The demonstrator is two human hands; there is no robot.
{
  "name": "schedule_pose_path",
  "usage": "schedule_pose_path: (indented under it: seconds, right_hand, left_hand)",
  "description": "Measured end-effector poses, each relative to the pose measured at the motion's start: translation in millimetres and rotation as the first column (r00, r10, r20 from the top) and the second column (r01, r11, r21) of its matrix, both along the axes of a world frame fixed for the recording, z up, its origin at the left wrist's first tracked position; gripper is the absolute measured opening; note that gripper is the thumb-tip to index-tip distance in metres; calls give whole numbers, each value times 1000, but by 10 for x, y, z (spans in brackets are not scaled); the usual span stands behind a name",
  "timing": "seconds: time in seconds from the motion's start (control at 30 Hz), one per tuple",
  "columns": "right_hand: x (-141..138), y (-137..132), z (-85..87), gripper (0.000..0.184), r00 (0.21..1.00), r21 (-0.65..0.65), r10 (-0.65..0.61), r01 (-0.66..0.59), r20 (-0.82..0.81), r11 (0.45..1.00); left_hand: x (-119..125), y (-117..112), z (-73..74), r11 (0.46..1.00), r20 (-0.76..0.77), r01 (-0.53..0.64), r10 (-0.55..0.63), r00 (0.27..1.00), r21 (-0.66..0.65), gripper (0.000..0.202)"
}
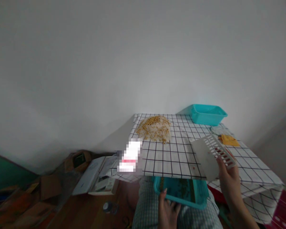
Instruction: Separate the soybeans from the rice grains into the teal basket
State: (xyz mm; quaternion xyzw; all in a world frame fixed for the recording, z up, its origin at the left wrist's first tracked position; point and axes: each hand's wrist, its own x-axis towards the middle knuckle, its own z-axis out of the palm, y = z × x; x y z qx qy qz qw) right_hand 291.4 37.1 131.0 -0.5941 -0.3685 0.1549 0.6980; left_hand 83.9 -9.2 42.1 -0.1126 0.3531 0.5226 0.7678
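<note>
- One hand, the left (168,210), is half-curled around the near tub (190,203), just below the table's (171,160) front edge, thumb at the rim; dim bits lie inside.
- The right hand (230,175) pinches a slotted white sheet (202,156) over the table's front right.
- A heap of beans and pale grains (154,128) lies mixed at the table's back left: work looks far from done.
- Far tub (206,119): table's back right, contents unclear.

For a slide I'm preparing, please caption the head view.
Left hand holding a turquoise tray, right hand a slotted white sheet, at a grid-patterned table bearing yellow grains.
</note>
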Motion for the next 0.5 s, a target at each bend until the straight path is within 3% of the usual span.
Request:
schedule_pose_path:
  seconds: [0.23, 0.37, 0.5]
  right_hand:
    - [-475, -132, -245, 60, 978, -75, 122, -136, -168, 988]
    - [-622, -156, -191, 59, 949, -106, 237, -262, -208, 959]
    - [-472, -13, -72, 54, 930, -39, 325, -336, -174, 941]
  left_hand:
    - [-1, 4, -29, 1000, -14, -21, 21, 1000, 4, 53]
    - [-47, 29, -154, 1000, -61, -17, 15, 998, -24, 53]
    - [-114, 49, -268, 999, -95, -27, 23, 995, -37, 57]
